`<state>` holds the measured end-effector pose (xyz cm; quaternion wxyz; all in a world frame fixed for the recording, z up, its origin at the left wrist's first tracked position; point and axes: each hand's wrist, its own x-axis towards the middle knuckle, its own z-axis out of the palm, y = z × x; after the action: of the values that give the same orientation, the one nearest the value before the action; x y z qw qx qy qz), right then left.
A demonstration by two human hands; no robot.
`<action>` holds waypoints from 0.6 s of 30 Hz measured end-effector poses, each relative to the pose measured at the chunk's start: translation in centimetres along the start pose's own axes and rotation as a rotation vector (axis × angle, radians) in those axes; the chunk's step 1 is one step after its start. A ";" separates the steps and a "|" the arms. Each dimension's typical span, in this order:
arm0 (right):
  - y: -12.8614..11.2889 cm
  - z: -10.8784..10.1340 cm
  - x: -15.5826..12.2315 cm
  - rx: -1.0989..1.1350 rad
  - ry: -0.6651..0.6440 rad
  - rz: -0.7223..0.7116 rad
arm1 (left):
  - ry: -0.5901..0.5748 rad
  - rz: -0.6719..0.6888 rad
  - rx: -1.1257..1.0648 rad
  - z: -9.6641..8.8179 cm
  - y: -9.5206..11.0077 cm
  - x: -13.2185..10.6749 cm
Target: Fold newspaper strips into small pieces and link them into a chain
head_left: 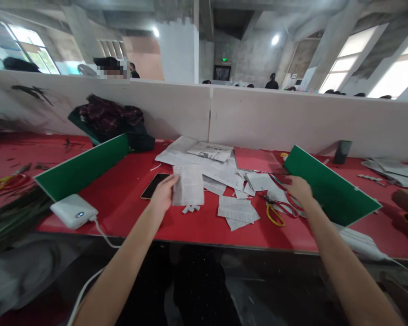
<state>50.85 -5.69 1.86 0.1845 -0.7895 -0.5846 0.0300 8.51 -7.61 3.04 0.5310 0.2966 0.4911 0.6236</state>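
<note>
My left hand (163,192) pinches the left edge of a rectangular newspaper strip (188,184) and holds it just above the red table (122,199). My right hand (297,188) reaches down over scissors with red handles (294,201); its fingers are curled on them among paper scraps. A second pair with yellow handles (274,213) lies just left of that hand. Cut newspaper pieces (237,210) lie between my hands, and a pile of newspaper sheets (204,158) sits behind them.
A black phone (154,184) lies left of the strip. A white power bank (74,211) with a cable sits at the front left. Green divider boards (83,167) (329,185) stand on either side. Dark clothing (112,120) lies against the white partition. People sit beyond it.
</note>
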 end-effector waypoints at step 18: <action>-12.1 8.8 -6.6 1.497 -0.464 -0.176 | -0.412 -0.031 0.122 6.3 -6.9 -1.3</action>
<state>35.41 -6.60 -3.51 0.5422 -0.3797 -0.4929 0.5647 17.02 -7.27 -1.05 0.6105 0.4418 0.4137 0.5108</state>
